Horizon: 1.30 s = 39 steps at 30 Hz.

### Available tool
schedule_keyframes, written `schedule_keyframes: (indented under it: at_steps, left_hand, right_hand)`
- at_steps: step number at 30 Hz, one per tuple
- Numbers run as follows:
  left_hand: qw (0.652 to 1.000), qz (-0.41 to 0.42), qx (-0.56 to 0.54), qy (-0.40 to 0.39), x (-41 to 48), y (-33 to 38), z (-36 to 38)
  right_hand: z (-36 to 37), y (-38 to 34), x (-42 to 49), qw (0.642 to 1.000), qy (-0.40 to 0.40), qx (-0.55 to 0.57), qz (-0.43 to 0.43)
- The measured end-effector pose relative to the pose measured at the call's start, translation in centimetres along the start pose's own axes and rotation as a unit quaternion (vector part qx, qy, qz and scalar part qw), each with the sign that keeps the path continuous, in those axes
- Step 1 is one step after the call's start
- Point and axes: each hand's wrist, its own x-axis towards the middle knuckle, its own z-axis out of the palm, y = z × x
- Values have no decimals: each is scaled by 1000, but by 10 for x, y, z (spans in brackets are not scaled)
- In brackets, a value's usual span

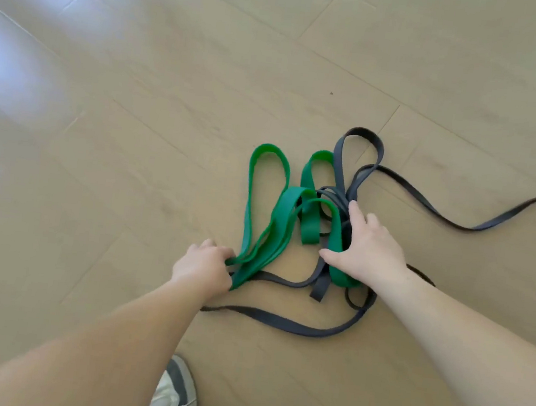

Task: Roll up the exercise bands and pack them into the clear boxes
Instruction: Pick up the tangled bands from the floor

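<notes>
left hand (203, 266) squeezes green band (284, 211) loops, near left | right hand (366, 247) spread flat on pile | bands tangled on floor (135, 121) | risk: pulling green drags dark band (296, 327) along, knots tighter | no boxes seen

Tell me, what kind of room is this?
Probably a room indoors, maybe at home. The pale wood-plank floor is bare, a green band and a dark band lie tangled on it, and a sneaker shows.
</notes>
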Motion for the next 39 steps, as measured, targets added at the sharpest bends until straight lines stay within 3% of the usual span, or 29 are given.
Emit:
schedule_keyframes:
  at_steps: [3, 7, 10, 14, 17, 19, 22, 24, 26, 29, 31, 34, 36, 39]
  left_hand:
    - [999, 16, 9, -48, -29, 22, 31]
    - [981, 14, 194, -15, -37, 58, 58]
    - [966, 8, 256, 27, -32, 66, 72]
    - [952, 83, 285, 76, -25, 50, 66]
    - [981, 78, 171, 56, -33, 43, 65]
    - [998, 37, 34, 25, -40, 39, 62]
    - [998, -46, -30, -17, -38, 22, 52]
    - [983, -102, -138, -67, -36, 14, 49]
    - [941, -121, -302, -96, -39, 18, 52]
    - [888, -127, -441, -43, -33, 28, 41]
    - [872, -114, -475, 32, -19, 37, 17]
    - [887, -35, -447, 112, -8, 62, -30]
    - [900, 24, -422, 106, -9, 85, -49]
    - [915, 97, -390, 31, -20, 115, -48]
  right_hand:
    - [-3, 4, -5, 999, -42, 12, -20]
    - [-10, 17, -11, 992, -103, 52, -44]
    - [-8, 28, -12, 987, -77, 142, -13]
    - [1, 24, -10, 986, -29, 163, -12]
    - [1, 15, -15, 987, -18, 157, -19]
    - [2, 12, -19, 986, -15, 167, -21]
    - [7, 1, -23, 979, -33, 198, -41]
    - [11, -9, -26, 976, -38, 209, -54]
    - [15, -19, -27, 975, -35, 211, -64]
    - [17, -29, -35, 977, -49, 189, -81]
    - [19, -32, -45, 979, -74, 159, -103]
    - [22, -37, -66, 969, -164, 139, -126]
    - [21, -36, -72, 956, -212, 162, -121]
    - [-2, -22, -59, 960, -174, 211, -58]
